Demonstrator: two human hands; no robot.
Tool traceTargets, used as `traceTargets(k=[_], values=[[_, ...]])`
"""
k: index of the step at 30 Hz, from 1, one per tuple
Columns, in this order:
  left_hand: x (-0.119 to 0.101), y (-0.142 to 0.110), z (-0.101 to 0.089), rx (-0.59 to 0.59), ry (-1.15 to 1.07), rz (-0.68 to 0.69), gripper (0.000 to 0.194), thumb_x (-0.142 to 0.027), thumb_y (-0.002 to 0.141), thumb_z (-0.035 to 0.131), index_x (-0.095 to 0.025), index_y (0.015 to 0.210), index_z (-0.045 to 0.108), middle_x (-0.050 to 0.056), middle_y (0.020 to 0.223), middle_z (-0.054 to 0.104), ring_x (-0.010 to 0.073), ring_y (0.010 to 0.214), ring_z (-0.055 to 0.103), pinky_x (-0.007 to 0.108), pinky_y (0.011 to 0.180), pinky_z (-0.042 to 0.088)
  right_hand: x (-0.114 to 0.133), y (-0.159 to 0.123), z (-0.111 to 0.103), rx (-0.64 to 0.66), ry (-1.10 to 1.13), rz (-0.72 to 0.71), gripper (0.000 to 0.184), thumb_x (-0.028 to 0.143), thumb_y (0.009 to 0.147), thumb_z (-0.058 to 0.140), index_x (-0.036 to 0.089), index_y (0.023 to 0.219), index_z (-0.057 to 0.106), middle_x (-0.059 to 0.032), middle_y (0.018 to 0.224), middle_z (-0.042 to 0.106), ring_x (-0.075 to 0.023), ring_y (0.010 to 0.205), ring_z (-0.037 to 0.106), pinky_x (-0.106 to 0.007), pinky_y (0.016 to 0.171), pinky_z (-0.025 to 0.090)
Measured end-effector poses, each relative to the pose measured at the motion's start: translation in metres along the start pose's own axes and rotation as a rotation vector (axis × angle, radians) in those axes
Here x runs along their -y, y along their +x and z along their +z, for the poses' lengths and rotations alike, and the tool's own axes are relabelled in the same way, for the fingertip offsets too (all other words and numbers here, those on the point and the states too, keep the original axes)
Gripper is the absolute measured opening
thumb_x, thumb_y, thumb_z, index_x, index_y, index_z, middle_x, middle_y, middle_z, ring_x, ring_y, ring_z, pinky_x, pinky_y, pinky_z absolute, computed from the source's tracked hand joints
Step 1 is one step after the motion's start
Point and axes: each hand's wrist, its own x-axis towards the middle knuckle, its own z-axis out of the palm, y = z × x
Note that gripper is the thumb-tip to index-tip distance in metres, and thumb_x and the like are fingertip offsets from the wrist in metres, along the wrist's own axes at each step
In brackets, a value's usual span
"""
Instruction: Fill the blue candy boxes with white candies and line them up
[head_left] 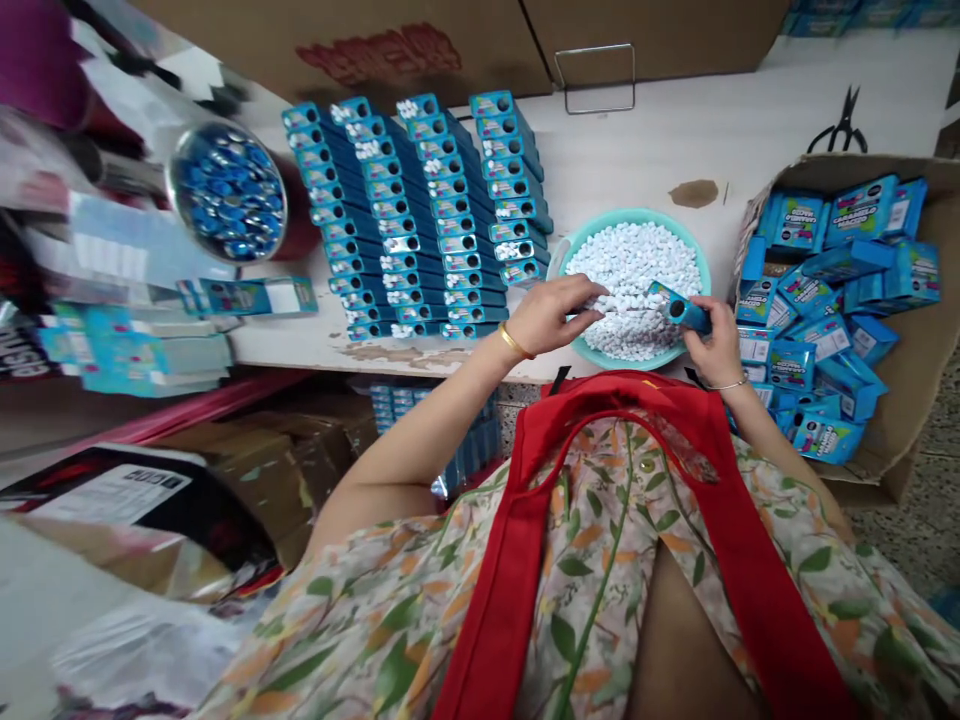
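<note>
My right hand (718, 338) grips a small blue candy box (679, 307), tilted over the turquoise bowl (705, 262), its end with a dark hole facing up. Small white candies (637, 255) fill the bowl. From the left side my left hand (553, 315) reaches over the rim, thumb and fingers curled together at the candies. White pieces show at its fingertips; how many it pinches is hidden. Left of the bowl stand four columns of blue candy boxes (457, 225), packed side by side, several with white candies at their openings.
At right, a cardboard carton (919, 390) holds many closed blue boxes, with black scissors (841, 128) behind it. A round tin (229, 190) of blue-wrapped pieces stands at left, near flattened blue cartons (142, 345). A large cardboard box (465, 50) borders the table's back.
</note>
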Motion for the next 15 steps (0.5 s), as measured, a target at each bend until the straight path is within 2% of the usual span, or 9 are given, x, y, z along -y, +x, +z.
traceTargets(k=[3, 7, 10, 12, 15], values=[[-0.026, 0.015, -0.022, 0.116, 0.141, 0.015, 0.031, -0.033, 0.108, 0.057, -0.019, 0.130, 0.074, 0.012, 0.114, 0.077, 0.0273, 0.107, 0.073, 0.038, 0.093, 0.057, 0.005, 0.004, 0.008, 0.032, -0.002, -0.062, 0.045, 0.023, 0.085, 0.063, 0.027, 0.129, 0.064, -0.0108, 0.129, 0.078, -0.0335, 0.123, 0.073, -0.057, 0.111, 0.062], [-0.065, 0.032, -0.045, 0.240, 0.317, -0.052, 0.033, -0.027, 0.107, 0.056, -0.019, 0.134, 0.072, 0.013, 0.116, 0.078, 0.0292, 0.109, 0.074, 0.040, 0.092, 0.057, 0.006, 0.004, 0.017, 0.044, -0.028, -0.109, 0.046, 0.021, 0.083, 0.062, 0.027, 0.129, 0.064, -0.0111, 0.129, 0.078, -0.0337, 0.122, 0.073, -0.057, 0.110, 0.062], [-0.095, 0.040, -0.056, 0.264, 0.405, -0.092, 0.035, -0.019, 0.107, 0.053, -0.019, 0.137, 0.071, 0.012, 0.111, 0.078, 0.0276, 0.105, 0.074, 0.039, 0.091, 0.056, 0.007, 0.004, 0.022, 0.040, -0.035, -0.129, 0.046, 0.020, 0.084, 0.061, 0.027, 0.129, 0.062, -0.0107, 0.128, 0.079, -0.0328, 0.122, 0.073, -0.056, 0.109, 0.062], [-0.111, 0.042, -0.061, 0.263, 0.439, -0.091, 0.034, -0.014, 0.108, 0.048, -0.018, 0.131, 0.073, 0.011, 0.106, 0.077, 0.0263, 0.103, 0.074, 0.038, 0.089, 0.056, 0.007, 0.004, 0.024, 0.034, -0.025, -0.142, 0.046, 0.019, 0.085, 0.061, 0.028, 0.131, 0.061, -0.0107, 0.130, 0.078, -0.0326, 0.123, 0.074, -0.055, 0.109, 0.063], [-0.115, 0.039, -0.064, 0.247, 0.457, -0.059, 0.034, -0.014, 0.111, 0.042, -0.018, 0.118, 0.076, 0.012, 0.103, 0.076, 0.0267, 0.103, 0.073, 0.037, 0.085, 0.056, 0.006, 0.003, 0.025, 0.016, -0.006, -0.161, 0.046, 0.019, 0.086, 0.063, 0.028, 0.132, 0.061, -0.0107, 0.132, 0.078, -0.0326, 0.124, 0.074, -0.056, 0.110, 0.063]])
